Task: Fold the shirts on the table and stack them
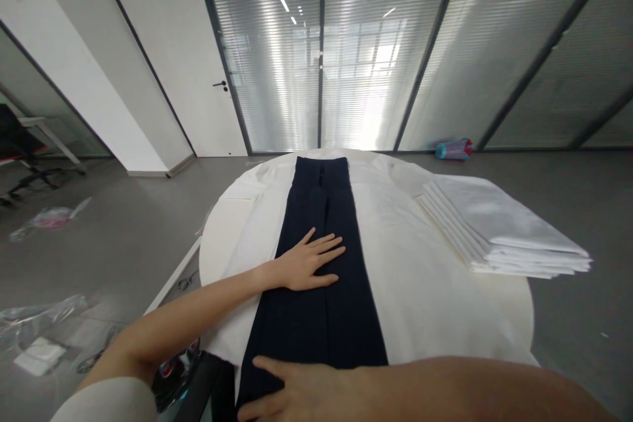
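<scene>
A dark navy garment (316,316) with a waistband lies lengthwise over white cloth (420,277) on a round table. Its waistband is at the far end, above a short centre opening and a long middle seam. I cannot tell whether it is trousers or a skirt. My left hand (309,265) rests palm down on its middle, fingers spread and pointing right. Nearer to me, my right hand (301,392) reaches in from the right and lies on the lower part, its visible fingers apart. The frame's bottom edge cuts off part of that hand.
A stack of folded white cloths (504,224) sits at the table's right edge, corners overhanging. Clear plastic wrapping (44,316) and a white packet (40,356) lie on the floor at left. A blue and pink bundle (453,149) lies by the glass partition. A black object (202,386) stands beside the table.
</scene>
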### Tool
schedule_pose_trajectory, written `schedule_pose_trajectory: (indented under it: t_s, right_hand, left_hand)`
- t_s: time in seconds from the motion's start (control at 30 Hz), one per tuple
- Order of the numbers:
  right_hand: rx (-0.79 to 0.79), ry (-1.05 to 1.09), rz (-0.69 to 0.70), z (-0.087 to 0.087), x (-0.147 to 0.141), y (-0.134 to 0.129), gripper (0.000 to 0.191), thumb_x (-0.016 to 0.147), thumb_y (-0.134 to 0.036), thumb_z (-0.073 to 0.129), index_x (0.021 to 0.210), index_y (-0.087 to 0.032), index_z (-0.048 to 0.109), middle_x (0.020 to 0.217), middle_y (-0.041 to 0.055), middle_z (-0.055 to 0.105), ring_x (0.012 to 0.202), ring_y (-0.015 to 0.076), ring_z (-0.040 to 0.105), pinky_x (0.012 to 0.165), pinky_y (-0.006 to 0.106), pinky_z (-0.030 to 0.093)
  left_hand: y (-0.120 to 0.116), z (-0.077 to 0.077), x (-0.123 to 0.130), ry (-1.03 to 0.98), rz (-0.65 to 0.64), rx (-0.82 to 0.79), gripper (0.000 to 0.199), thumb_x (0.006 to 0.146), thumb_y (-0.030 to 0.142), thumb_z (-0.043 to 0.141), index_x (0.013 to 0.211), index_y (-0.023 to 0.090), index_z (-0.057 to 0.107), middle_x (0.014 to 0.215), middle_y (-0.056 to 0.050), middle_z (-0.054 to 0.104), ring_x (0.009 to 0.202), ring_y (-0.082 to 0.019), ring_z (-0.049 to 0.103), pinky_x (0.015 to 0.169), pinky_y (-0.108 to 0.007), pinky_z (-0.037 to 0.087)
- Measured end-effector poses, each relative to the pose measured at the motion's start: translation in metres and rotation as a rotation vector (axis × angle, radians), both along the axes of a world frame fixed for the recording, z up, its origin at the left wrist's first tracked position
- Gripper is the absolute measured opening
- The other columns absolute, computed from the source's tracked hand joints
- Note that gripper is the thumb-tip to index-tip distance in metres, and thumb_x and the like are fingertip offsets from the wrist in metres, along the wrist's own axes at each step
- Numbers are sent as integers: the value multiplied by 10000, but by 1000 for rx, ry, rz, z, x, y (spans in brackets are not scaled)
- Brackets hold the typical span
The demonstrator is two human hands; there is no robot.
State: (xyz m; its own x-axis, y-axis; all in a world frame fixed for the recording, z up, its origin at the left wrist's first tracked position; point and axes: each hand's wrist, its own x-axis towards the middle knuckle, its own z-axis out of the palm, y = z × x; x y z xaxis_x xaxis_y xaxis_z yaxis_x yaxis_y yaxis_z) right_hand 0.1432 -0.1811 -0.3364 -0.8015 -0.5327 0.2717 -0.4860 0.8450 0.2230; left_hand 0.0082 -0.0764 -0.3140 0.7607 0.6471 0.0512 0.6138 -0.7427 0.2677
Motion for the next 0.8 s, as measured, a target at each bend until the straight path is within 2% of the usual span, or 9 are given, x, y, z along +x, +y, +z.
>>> schedule_pose_trajectory:
  t_s: [0.1, 0.2, 0.3, 0.4, 0.5, 0.57, 0.63, 0.7, 0.8]
  right_hand:
    - [-39, 6, 56, 13, -1, 2, 314, 989, -126, 448, 1108, -219, 724, 1280, 19, 688, 1266, 111, 550, 1103, 344, 400]
    - [-219, 57, -46, 45, 14, 8, 271, 1001, -147, 482, 1150, -196, 703, 1164, -9, 731, 1102, 96, 633, 1031, 270, 434]
    - [-389, 207, -186, 78, 41, 19, 242, 1005, -201, 483, 1112, -140, 692, 1099, 25, 740, 994, 133, 651, 924, 287, 491]
    - [-511, 358, -346, 96, 68, 35, 237, 975, -181, 487, 1119, -108, 661, 1066, 106, 730, 1006, 196, 640, 883, 361, 516]
    - [-533, 388, -489, 98, 87, 48, 277, 944, -98, 506, 1194, -133, 619, 1078, 121, 708, 999, 199, 630, 836, 374, 528]
    - [-497, 350, -577, 91, 97, 50, 343, 928, -53, 503, 1243, -150, 600, 1099, 118, 691, 1000, 195, 624, 838, 372, 535]
    - [-456, 254, -668, 82, 107, 48, 422, 914, -14, 469, 1292, -164, 583, 1140, 121, 670, 1036, 202, 616, 865, 381, 543]
    - [-441, 153, -753, 73, 119, 44, 494, 894, 21, 428, 1315, -188, 580, 1171, 117, 649, 1081, 204, 608, 896, 382, 548]
    - [-466, 39, -873, 62, 140, 38, 571, 861, 49, 402, 1318, -232, 597, 1221, 114, 612, 1158, 205, 587, 945, 390, 540]
  left_hand:
    - [-3, 5, -1, -9, -11, 4, 623, 1011, 496, 444, 1549, 201, 337, 1626, -114, 274, 1530, -278, 164, 1226, -588, 43]
    - [-20, 11, -2, -19, -73, -2, 532, 1040, 433, 398, 1521, 205, 397, 1608, -88, 333, 1531, -255, 167, 1242, -548, 82]
    - [-59, 14, -1, -13, -189, -24, 592, 1012, 435, 465, 1544, 203, 350, 1619, -96, 306, 1528, -292, 167, 1235, -582, 90]
    - [-104, 20, 4, -26, -269, -29, 670, 989, 460, 503, 1561, 169, 311, 1619, -123, 293, 1523, -315, 177, 1234, -583, 128]
    - [-134, 37, 12, -28, -424, -51, 558, 1032, 294, 409, 1563, 154, 310, 1593, -90, 360, 1518, -240, 210, 1260, -483, 177]
    - [-142, 53, 13, -44, -554, -97, 515, 1040, 193, 313, 1552, 152, 337, 1563, -40, 418, 1508, -154, 230, 1273, -371, 182]
    - [-145, 66, 8, -55, -601, -164, 501, 1037, 180, 304, 1530, 171, 388, 1535, 2, 459, 1488, -104, 267, 1261, -274, 202]
    - [-145, 74, -5, -47, -532, -201, 483, 1027, 203, 366, 1505, 218, 438, 1512, 15, 490, 1465, -116, 337, 1251, -267, 230]
    - [-142, 72, -37, -32, -305, -125, 520, 974, 131, 434, 1473, 270, 481, 1461, -5, 553, 1410, -170, 446, 1239, -363, 291]
